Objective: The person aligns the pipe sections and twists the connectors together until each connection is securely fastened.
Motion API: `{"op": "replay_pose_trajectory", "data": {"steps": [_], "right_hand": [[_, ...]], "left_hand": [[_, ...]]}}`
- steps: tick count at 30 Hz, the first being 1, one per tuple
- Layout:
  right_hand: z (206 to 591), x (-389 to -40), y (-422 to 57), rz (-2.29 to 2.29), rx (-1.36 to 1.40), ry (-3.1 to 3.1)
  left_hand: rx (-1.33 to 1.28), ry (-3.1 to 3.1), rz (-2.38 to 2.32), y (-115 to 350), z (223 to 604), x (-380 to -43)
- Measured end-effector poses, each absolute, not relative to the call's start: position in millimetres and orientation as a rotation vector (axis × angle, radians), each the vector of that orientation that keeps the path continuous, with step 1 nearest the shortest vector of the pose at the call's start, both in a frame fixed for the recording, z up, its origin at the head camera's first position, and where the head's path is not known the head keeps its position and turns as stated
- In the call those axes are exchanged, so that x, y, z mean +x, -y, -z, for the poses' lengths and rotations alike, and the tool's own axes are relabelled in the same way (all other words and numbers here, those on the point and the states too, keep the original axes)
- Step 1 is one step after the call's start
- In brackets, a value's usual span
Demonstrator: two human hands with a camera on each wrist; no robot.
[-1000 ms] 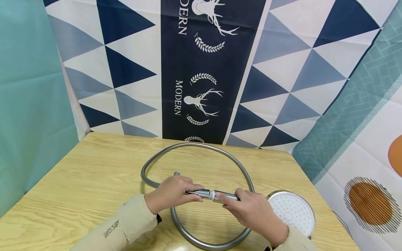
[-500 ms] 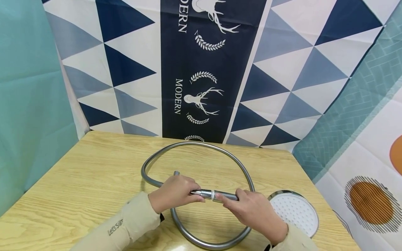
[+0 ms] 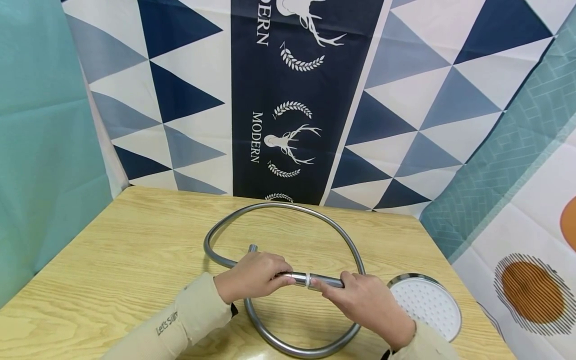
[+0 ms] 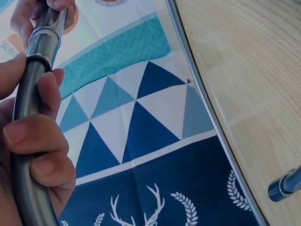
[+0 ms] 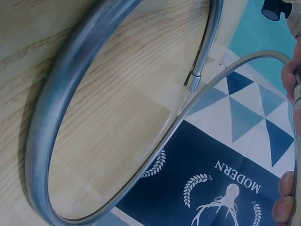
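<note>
My left hand (image 3: 256,275) grips the end of a grey metal shower hose (image 3: 335,227), with fingers curled round it in the left wrist view (image 4: 35,136). The hose's chrome connector (image 3: 299,278) meets the handle (image 3: 327,281) of a shower head, and a thin pale ring shows at the joint. My right hand (image 3: 366,302) holds that handle, thumb near the joint. Beyond the right wrist, the round white nozzle face of the shower head (image 3: 426,306) points upward. Part of its neck is hidden behind the right hand and sleeve.
The hose loops across the wooden table (image 3: 135,245). Its other end (image 3: 253,248) sticks up behind the left hand and also shows in the right wrist view (image 5: 193,82). Patterned cloth (image 3: 288,100) hangs behind the table, with teal cloth (image 3: 45,150) on the left.
My left hand has shifted slightly right, and the white band at the joint has narrowed to a thin ring. The shower head has moved a little right. The hose loop barely differs.
</note>
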State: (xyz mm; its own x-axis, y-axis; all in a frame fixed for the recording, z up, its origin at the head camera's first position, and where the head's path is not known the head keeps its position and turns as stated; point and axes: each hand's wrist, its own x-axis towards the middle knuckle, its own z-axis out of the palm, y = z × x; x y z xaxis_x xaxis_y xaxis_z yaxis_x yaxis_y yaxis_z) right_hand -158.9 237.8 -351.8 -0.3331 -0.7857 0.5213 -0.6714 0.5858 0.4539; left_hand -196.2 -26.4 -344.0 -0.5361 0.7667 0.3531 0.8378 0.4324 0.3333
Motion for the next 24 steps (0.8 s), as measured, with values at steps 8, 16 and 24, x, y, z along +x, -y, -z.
{"op": "replay_pose_trajectory", "data": {"steps": [8,16,24], "right_hand": [[349.0,-159.7,-238.6,0.2,1.16,2.073],[347.4,-160.5,-238.7,0.199,1.168,2.052],[347.9,-161.0,-240.6,0.201,1.172,2.048]], "left_hand": [[-1.402,2.56,0.869,25.1,342.5,-194.7],[-1.363,2.585,0.97,21.8,343.7,-194.6],[-1.342,2.594,1.127,21.3,343.8,-195.3]]}}
